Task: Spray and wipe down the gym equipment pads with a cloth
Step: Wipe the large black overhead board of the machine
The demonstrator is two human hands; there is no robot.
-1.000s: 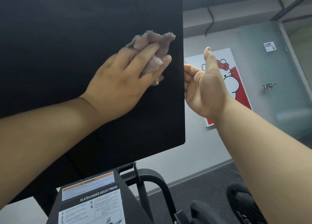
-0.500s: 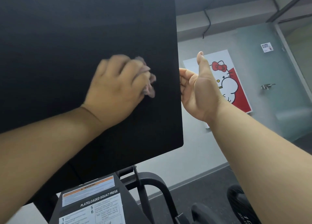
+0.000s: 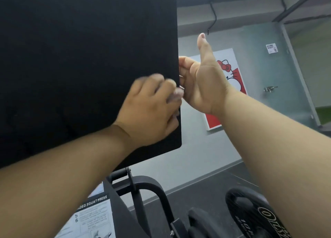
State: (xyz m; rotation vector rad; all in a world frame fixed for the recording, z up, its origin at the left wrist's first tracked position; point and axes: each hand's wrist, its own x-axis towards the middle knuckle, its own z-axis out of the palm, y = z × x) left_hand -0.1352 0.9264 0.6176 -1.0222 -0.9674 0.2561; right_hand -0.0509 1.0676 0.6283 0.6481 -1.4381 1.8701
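left grip: left hand [image 3: 150, 112] clenched on a pinkish-grey fluffy cloth [image 3: 176, 95]. Fingers curl over it and are motion-blurred; only a scrap shows past the fingertips.
left contact: cloth pushed against the face of the black flat gym pad [image 3: 80, 58], low on its right edge.
right grip: right hand [image 3: 202, 83] grasping the pad's right edge. Fingers curled, tips at or behind the edge; thumb straight up, touching nothing.
hands: just beside each other, right one higher. Cannot tell if they touch.
cloth position: at the pad's right edge, between the left fingertips and the right palm.
pad pose: broad face toward the camera. Right edge runs near vertical, bottom edge drops toward the left, lower right corner rounded.
pad long axis: cannot tell, top and left are cut off by the frame.
under pad: black tubular steel machine frame [image 3: 148, 189]. White instruction label [image 3: 95, 218] reading "SQUAT PRESS" near left, black round weight plate [image 3: 250, 211] near right.
far: white-and-red cartoon cat poster [image 3: 232, 73] on the grey wall behind the right hand; frosted glass door [image 3: 286, 76] far right.
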